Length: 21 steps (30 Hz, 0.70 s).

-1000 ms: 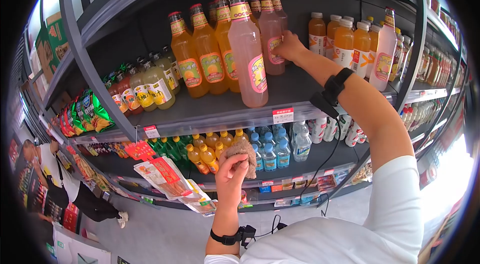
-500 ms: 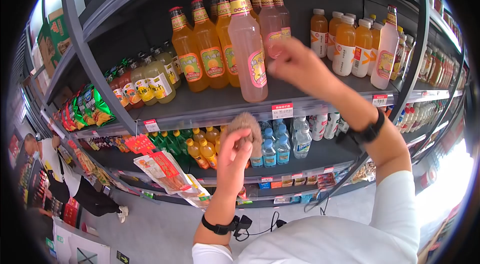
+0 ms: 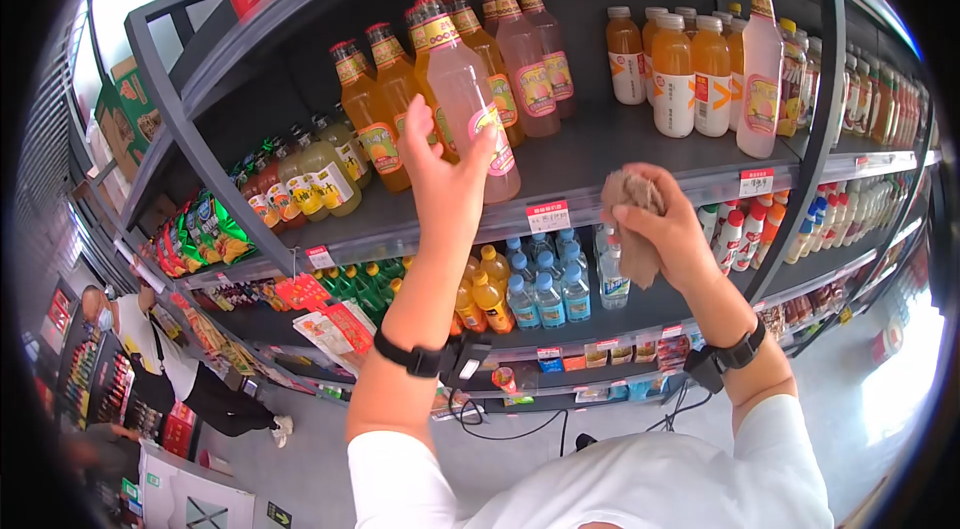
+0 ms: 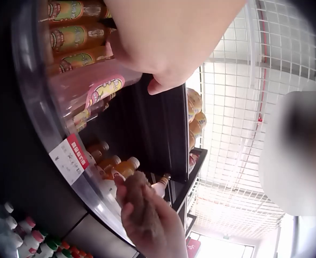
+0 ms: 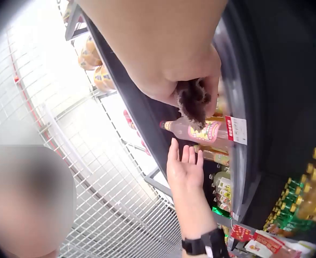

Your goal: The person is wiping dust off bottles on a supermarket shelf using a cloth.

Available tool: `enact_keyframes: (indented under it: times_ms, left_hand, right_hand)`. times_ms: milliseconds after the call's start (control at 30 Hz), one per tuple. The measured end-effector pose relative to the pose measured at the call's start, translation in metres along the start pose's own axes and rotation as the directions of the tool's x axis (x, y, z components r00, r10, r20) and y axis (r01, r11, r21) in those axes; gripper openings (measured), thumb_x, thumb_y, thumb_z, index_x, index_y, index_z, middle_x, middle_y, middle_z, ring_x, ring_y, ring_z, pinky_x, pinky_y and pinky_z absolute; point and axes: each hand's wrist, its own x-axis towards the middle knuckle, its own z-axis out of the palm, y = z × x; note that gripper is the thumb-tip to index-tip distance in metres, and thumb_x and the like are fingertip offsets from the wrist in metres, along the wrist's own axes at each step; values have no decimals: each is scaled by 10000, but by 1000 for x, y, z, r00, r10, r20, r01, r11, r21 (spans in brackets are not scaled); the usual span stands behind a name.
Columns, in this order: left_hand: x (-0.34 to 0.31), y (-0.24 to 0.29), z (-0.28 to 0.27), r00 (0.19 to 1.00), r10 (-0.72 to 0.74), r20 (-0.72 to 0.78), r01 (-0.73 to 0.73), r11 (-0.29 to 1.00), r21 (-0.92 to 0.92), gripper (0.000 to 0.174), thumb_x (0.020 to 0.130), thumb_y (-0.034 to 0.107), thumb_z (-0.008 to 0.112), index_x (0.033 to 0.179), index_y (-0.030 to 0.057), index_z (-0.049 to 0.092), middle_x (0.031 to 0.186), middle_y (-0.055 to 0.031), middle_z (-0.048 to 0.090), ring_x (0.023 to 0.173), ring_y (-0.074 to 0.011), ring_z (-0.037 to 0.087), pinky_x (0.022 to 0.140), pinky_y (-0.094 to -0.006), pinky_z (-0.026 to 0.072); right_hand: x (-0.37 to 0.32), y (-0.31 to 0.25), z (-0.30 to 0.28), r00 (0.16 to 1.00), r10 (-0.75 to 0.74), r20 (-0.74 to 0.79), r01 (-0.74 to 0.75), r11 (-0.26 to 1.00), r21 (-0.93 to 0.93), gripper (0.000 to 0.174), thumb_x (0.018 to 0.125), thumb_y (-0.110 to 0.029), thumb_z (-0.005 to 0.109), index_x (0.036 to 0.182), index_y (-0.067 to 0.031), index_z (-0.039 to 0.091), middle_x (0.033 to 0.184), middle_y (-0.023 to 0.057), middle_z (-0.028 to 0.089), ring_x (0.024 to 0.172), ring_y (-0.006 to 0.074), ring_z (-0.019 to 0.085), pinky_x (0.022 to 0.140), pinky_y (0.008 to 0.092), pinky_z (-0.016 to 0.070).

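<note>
In the head view my left hand [image 3: 445, 174] reaches up with fingers spread in front of a tall pink bottle [image 3: 470, 94] at the shelf's front edge. The right wrist view shows that left hand [image 5: 186, 174] palm up beside the pink bottle [image 5: 214, 131], holding nothing. My right hand [image 3: 665, 234] grips a crumpled brown cloth [image 3: 632, 199] between thumb and fingers, just in front of the shelf edge. Behind the front bottle stand orange bottles [image 3: 380, 144] and two more pink bottles [image 3: 530, 79], all upright with red caps.
Orange juice bottles [image 3: 675, 84] and another pink bottle [image 3: 760, 79] stand to the right on the same shelf [image 3: 600, 154]. A price tag [image 3: 547, 217] hangs on its edge. Water bottles [image 3: 550, 299] fill the shelf below. A person [image 3: 150, 339] stands far left.
The brown cloth has passed from my left hand to my right. My right hand has come back from a pink bottle deeper in the shelf; my left has risen to the front bottle.
</note>
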Motion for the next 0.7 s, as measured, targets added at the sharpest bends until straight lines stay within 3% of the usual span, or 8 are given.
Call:
enact_keyframes:
  times_ms: [33, 133, 267, 300, 433, 533, 567, 700]
  left_hand:
    - [8, -7, 8, 998, -9, -68, 11, 999, 39, 834, 792, 320, 793, 1415, 9, 335, 1367, -197, 411, 1234, -301, 462, 1026, -425, 384]
    - [26, -30, 31, 977, -210, 18, 211, 971, -114, 961, 738, 386, 831, 1421, -18, 289, 1392, -227, 342, 1250, -313, 439, 1039, -423, 372]
    - [28, -34, 40, 938, -327, 117, 344, 922, -179, 780, 763, 326, 831, 1312, -11, 391, 1150, -134, 576, 986, -195, 612, 837, -325, 510]
    - [26, -20, 39, 939, -322, 122, 340, 921, -188, 651, 777, 298, 817, 1233, -1, 461, 1077, -110, 614, 909, -167, 631, 770, -306, 523]
    - [24, -32, 44, 970, -242, -5, 235, 949, -210, 492, 797, 221, 783, 1163, 9, 531, 1051, -96, 629, 914, -160, 623, 781, -314, 512]
    - [17, -19, 34, 995, -81, -57, 73, 988, -139, 507, 795, 219, 786, 1177, 12, 524, 1069, -97, 624, 928, -171, 621, 807, -322, 508]
    - [11, -9, 28, 994, -108, -28, 101, 979, -180, 688, 741, 255, 824, 1272, -6, 473, 1152, -134, 605, 1028, -222, 607, 910, -352, 469]
    - [-23, 32, 11, 999, -42, 5, 42, 960, -278, 668, 725, 169, 832, 1260, 9, 464, 1146, -107, 606, 1036, -194, 605, 912, -354, 472]
  right_hand:
    - [-4, 9, -7, 999, 28, 30, -29, 999, 27, 467, 867, -27, 651, 1299, -34, 474, 1110, 118, 595, 947, 212, 637, 753, 338, 556]
    - [-15, 32, -21, 993, 87, 85, -95, 991, 92, 449, 881, -53, 666, 1292, -42, 486, 1108, 97, 599, 974, 191, 641, 788, 348, 567]
    - [-34, 29, -30, 976, 178, 127, -193, 975, 114, 433, 901, -70, 644, 1305, -46, 490, 1121, 93, 591, 981, 197, 641, 801, 356, 558]
    - [-38, 27, -31, 967, 216, 132, -233, 964, 128, 428, 905, -72, 639, 1306, -47, 492, 1123, 92, 590, 982, 200, 640, 803, 359, 557]
    - [-46, 30, -44, 967, 224, 117, -239, 962, 132, 394, 922, -88, 615, 1302, -59, 513, 1123, 89, 593, 977, 199, 632, 814, 365, 553]
    - [-45, 30, -56, 975, 188, 115, -205, 965, 161, 367, 936, -95, 591, 1296, -67, 524, 1126, 87, 596, 977, 194, 624, 814, 364, 551]
    - [-45, 28, -59, 978, 180, 110, -198, 962, 189, 361, 940, -98, 585, 1295, -70, 526, 1126, 86, 598, 978, 193, 621, 814, 363, 551]
    - [-36, 16, -54, 991, 76, 112, -105, 954, 281, 329, 950, -100, 566, 1276, -59, 544, 1129, 79, 607, 996, 181, 614, 819, 352, 546]
